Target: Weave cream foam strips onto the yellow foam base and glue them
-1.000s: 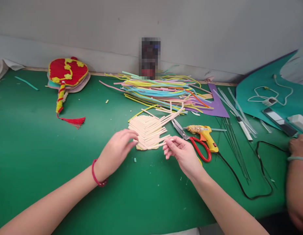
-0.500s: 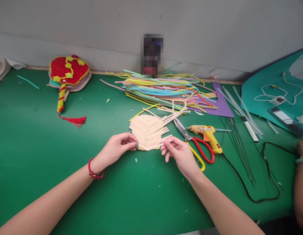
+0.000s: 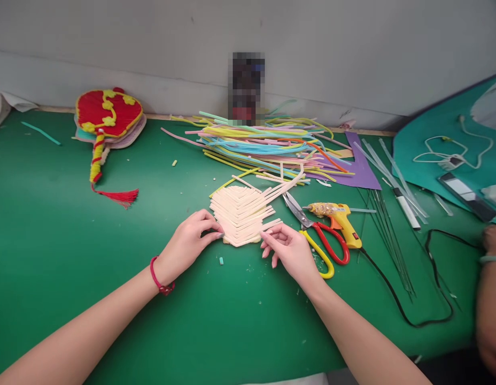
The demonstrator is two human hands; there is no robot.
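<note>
A rounded panel of cream pipe cleaners [image 3: 238, 214] lies flat on the green table, its strips laid in nested V shapes. Along its near edge runs the lowest bent pipe cleaner [image 3: 240, 243]. My left hand [image 3: 192, 238] pinches that strip's left end between thumb and fingers. At the other end, the thumb and forefinger of my right hand [image 3: 290, 248] are closed on it, the remaining fingers loosely curled. Some long cream ends stick out from the panel's upper right. A bit of yellowish backing shows under the lower edge.
Scissors [image 3: 318, 232] and a yellow glue gun [image 3: 346, 224] with a black cord lie right. Behind are colourful pipe cleaners [image 3: 252, 141] and purple sheet [image 3: 364, 166]. A red fan [image 3: 109, 112] lies far left; wires [image 3: 392, 240] and another person's arm [image 3: 490, 299] are right.
The lowest strip now sits closer against the panel's near edge, and my right fingers have slid slightly inward along it. My left wrist has turned a little. The whole view has shifted slightly.
</note>
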